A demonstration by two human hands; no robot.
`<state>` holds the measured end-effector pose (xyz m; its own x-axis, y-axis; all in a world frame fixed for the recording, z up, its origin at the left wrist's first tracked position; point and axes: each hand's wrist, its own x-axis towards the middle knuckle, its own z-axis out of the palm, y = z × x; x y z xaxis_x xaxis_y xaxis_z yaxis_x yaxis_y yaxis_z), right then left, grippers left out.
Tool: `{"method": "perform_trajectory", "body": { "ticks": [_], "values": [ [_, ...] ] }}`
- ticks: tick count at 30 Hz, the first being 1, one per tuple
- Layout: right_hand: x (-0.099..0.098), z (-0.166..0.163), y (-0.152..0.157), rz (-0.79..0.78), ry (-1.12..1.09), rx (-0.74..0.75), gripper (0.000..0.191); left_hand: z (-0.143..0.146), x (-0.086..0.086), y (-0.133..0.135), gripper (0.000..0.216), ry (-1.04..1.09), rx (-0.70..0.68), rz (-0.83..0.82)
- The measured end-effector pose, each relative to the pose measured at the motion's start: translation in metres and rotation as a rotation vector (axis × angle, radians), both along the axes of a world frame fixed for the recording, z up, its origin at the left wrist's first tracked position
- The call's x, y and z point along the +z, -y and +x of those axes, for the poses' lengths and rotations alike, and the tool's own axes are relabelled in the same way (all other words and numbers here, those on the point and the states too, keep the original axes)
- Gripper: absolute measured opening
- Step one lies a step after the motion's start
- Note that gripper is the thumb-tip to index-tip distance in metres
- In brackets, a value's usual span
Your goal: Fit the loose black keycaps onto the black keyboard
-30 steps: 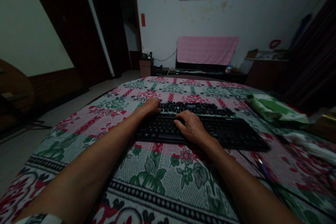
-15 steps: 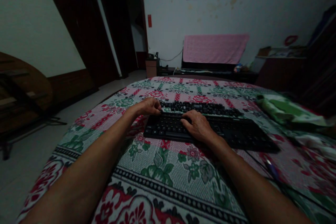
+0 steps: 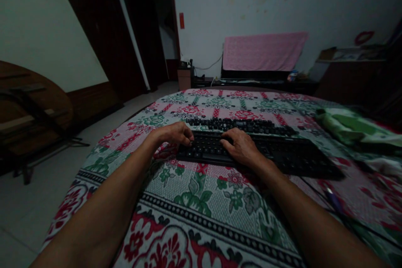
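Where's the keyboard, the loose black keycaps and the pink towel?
Keyboard (image 3: 289,155), head view, on its right-side keys.
Loose black keycaps (image 3: 243,125), head view, middle of the row.
Pink towel (image 3: 265,52), head view, middle of its front.

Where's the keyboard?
In the head view, the keyboard lies mostly right of centre on the tablecloth, under the right hand, nearer the camera than small black pieces.

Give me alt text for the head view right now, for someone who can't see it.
A left hand bends over the left end of a black keyboard; the right hand rests near its middle. Beyond it, loose black keycaps lie in a long row on a flowered tablecloth. A pink towel hangs in the background.
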<state>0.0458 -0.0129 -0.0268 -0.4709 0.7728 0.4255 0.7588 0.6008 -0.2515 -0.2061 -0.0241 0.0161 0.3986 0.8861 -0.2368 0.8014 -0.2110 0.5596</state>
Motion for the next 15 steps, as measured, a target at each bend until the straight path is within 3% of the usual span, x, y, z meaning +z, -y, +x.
{"method": "perform_trajectory", "body": {
  "ticks": [15],
  "values": [
    [-0.001,0.0,-0.002,0.006,0.005,0.01,0.025,-0.01,0.01,0.005,0.029,0.159,0.203,-0.06]
  ]
}}
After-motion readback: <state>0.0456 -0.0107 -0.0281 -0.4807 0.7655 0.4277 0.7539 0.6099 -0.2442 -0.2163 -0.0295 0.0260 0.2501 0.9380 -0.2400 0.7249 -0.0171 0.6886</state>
